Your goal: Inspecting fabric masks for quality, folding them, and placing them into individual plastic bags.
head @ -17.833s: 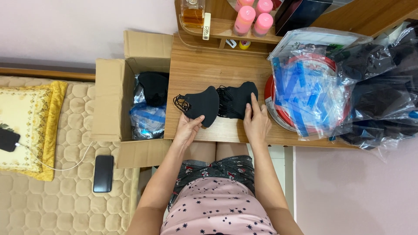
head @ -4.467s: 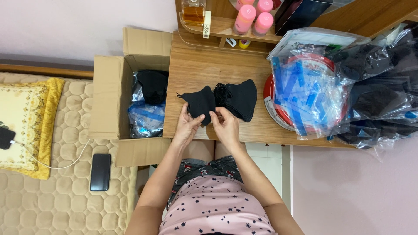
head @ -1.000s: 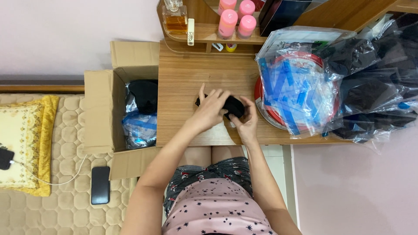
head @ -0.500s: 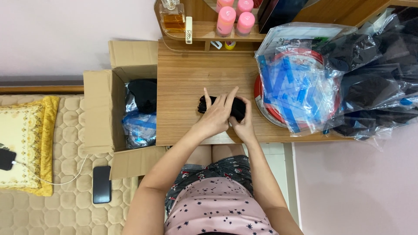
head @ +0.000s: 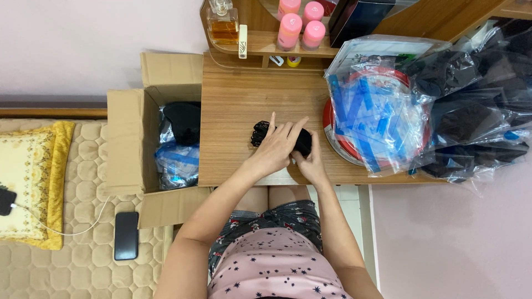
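On the wooden desk (head: 238, 111), just beside the red basin of plastic bags (head: 370, 119), both hands grasp a folded black garment (head: 261, 132). The left hand (head: 277, 148) presses flat over it; the right hand (head: 311, 163) pinches its near edge

A person seen from above. They wear a pale pink top (head: 277, 271) scattered with small dark stars, sleeveless as far as can be seen, so both arms are bare from the shoulder down. Below it are dark grey shorts (head: 271, 221) printed with small white and red figures. The left hand (head: 275, 147) and right hand (head: 311, 163) are bare: no rings, watch, bracelets or gloves show. The fingers (head: 271, 123) look plain, nails unpainted as far as can be told.
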